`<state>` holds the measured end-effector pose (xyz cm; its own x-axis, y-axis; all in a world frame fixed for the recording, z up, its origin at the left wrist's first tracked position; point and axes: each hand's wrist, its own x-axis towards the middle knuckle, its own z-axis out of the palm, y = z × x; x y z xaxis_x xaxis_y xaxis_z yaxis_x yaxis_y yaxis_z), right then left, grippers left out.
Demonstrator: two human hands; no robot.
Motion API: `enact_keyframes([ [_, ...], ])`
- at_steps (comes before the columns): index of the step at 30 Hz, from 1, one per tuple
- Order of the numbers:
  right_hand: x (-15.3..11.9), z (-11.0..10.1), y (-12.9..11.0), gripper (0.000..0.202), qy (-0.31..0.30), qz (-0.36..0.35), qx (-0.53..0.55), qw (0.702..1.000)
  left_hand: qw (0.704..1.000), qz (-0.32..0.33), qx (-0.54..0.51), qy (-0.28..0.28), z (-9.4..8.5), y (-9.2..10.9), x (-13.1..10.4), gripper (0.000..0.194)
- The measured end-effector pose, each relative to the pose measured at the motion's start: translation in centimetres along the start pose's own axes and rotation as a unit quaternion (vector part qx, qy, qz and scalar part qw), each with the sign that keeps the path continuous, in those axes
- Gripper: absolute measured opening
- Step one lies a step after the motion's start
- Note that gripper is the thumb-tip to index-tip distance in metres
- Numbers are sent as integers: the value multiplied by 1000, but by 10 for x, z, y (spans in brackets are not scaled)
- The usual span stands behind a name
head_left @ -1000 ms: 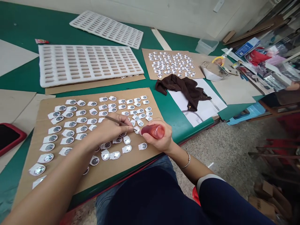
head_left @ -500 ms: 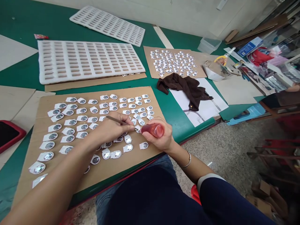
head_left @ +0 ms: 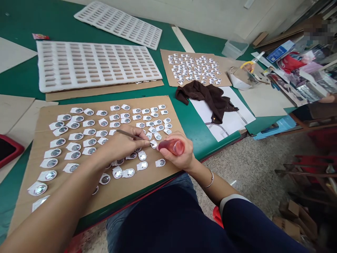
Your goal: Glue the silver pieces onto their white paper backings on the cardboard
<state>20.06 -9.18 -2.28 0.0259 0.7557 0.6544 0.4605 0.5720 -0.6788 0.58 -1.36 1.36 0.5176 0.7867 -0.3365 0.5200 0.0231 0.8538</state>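
Note:
My left hand (head_left: 129,142) is closed on slim metal tweezers (head_left: 129,134), whose tip points down to the right. That tip is at a small round silver piece on a white tab (head_left: 154,144). In my right hand (head_left: 181,154) a bottle of red liquid (head_left: 171,147) is gripped and tilted, its narrow end toward the same piece; the nozzle itself is hard to make out. Rows of similar silver pieces with white tabs lie on the brown cardboard sheet (head_left: 105,196) under both hands. My left forearm hides some of them.
White foam trays with slots (head_left: 100,65) lie behind the cardboard. Farther right are a second cardboard (head_left: 165,66) with many small pieces, a dark brown cloth (head_left: 210,100) on white paper and a clear plastic box (head_left: 235,47). A red-cased phone (head_left: 9,149) lies at the left edge.
The view has shifted slightly, so the table's contents appear a little farther left. Both hands keep their holds and stay at the same piece.

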Motion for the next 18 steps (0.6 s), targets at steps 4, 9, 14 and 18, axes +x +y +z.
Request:
enact_keyframes([
  [4, 0, -1, 0, 26, 2, 4, -1, 1000, 1000, -4, 5, 6, 0, -1, 0, 18],
  [9, 0, 0, 1, 27, 15, -6, -6, 1000, 1000, -8, 3, -3, 0, -4, 1, 18],
  [14, -1, -1, 2, 28, 17, -2, 4, 1000, 1000, -11, 11, -2, 1, -3, 0, 19],
  [18, 0, -1, 2, 26, 24, 12, 13, 1000, 1000, -14, 13, -1, 0, -3, -1, 20],
])
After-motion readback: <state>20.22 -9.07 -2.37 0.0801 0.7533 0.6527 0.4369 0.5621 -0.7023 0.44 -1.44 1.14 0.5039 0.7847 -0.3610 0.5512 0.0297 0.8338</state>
